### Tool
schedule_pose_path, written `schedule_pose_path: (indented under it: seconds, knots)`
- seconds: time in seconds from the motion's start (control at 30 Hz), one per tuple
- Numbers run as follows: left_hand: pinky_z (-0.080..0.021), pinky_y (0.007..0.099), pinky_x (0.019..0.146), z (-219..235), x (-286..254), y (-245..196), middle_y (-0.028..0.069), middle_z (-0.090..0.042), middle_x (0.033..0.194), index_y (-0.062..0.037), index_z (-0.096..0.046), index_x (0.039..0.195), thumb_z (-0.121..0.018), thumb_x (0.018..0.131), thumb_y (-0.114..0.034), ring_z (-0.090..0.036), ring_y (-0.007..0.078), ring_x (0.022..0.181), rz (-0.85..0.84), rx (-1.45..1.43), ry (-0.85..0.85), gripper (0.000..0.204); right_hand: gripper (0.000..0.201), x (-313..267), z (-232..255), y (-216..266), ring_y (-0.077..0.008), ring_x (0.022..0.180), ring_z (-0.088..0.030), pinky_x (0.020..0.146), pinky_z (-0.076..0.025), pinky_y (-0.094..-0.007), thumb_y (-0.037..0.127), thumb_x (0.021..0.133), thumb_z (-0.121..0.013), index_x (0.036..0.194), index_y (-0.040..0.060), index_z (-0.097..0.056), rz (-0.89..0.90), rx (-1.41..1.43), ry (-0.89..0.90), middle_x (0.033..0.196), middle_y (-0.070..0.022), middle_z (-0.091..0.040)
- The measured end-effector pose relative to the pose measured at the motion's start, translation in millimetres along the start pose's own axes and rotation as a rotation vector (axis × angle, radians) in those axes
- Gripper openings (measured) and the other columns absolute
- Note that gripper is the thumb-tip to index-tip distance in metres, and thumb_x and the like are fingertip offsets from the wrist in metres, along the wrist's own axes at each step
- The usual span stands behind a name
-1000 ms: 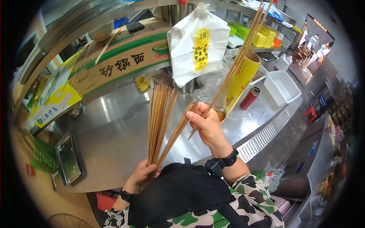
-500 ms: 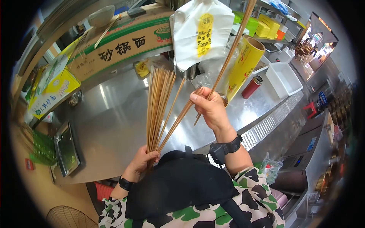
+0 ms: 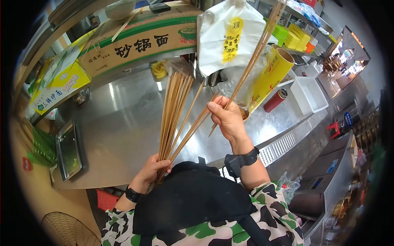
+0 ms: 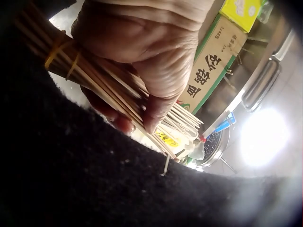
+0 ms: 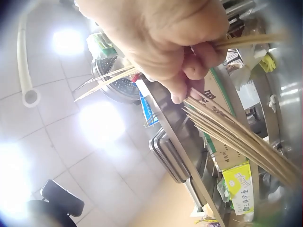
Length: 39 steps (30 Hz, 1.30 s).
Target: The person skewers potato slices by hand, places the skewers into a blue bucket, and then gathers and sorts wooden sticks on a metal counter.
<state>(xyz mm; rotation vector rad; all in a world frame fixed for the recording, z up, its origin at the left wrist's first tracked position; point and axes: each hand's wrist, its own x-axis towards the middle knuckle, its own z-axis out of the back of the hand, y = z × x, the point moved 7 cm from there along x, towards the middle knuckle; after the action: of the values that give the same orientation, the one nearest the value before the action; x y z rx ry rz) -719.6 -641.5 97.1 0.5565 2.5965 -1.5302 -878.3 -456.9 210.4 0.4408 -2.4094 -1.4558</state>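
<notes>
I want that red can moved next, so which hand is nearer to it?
Right. The right hand, gripping a few bamboo skewers, is just left of the red can; the left hand sits far lower-left, holding the skewer bundle.

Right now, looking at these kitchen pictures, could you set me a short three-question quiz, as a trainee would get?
1. True or false: the left hand grips the bundle of skewers at its lower end.
2. What does the right hand hold? A) the red can B) a few skewers C) the white bag
3. Fill in: the yellow roll stands on the steel ____.

Key: 1 true; 2 B; 3 counter.
</notes>
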Motion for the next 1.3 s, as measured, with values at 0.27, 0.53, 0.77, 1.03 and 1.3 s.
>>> schedule_pose_path:
  seconds: [0.27,0.53,0.77,1.03,1.3]
  knots:
    - [-0.048,0.0230,0.064,7.8,-2.2,11.2,0.0060,-0.061,0.077,-0.0013,-0.060,0.090,-0.064,0.083,-0.017,-0.058,0.0119,0.065,0.075,-0.076,-0.005,0.018,0.010,1.4,-4.1,-3.0,-0.0029,0.047,-0.038,0.042,-0.027,-0.0168,0.010,0.083,-0.065,0.084,0.0051,-0.057,0.000,0.010,0.039,0.073,-0.0059,-0.063]
    - [-0.045,0.0243,0.065,6.4,0.3,12.5,0.0063,-0.058,0.077,-0.0010,-0.058,0.091,-0.065,0.081,-0.021,-0.056,0.0130,0.066,0.081,-0.091,-0.002,0.023,0.006,0.7,-4.0,-3.5,-0.0036,0.047,-0.037,0.044,-0.028,-0.0173,0.007,0.085,-0.062,0.089,0.0036,-0.059,-0.001,0.047,0.056,0.086,-0.0070,-0.063]
    - [-0.044,0.0250,0.065,2.8,-0.5,7.6,0.0068,-0.057,0.077,-0.0009,-0.057,0.092,-0.064,0.082,-0.022,-0.055,0.0134,0.067,0.056,-0.072,0.015,0.025,0.011,-1.0,-13.8,-2.1,-0.0029,0.046,-0.035,0.044,-0.027,-0.0181,0.011,0.087,-0.059,0.095,0.0026,-0.058,-0.044,0.083,0.095,0.077,-0.0018,-0.058]
    - [-0.044,0.0246,0.062,1.9,-0.5,10.4,0.0053,-0.057,0.075,-0.0017,-0.058,0.089,-0.065,0.081,-0.022,-0.055,0.0129,0.067,0.062,-0.071,0.020,0.023,0.011,-2.0,-16.2,1.9,-0.0031,0.046,-0.034,0.044,-0.026,-0.0184,0.013,0.086,-0.061,0.090,0.0027,-0.058,-0.028,-0.002,0.067,0.073,-0.0021,-0.057]
    - [-0.046,0.0238,0.065,-3.2,-2.0,13.4,0.0046,-0.058,0.079,-0.0018,-0.059,0.091,-0.070,0.080,-0.019,-0.055,0.0116,0.067,0.070,-0.060,0.062,0.023,0.009,2.4,-10.1,10.7,-0.0020,0.047,-0.036,0.042,-0.024,-0.0176,0.011,0.079,-0.066,0.077,0.0074,-0.059,-0.009,-0.098,-0.027,0.065,0.0010,-0.058]
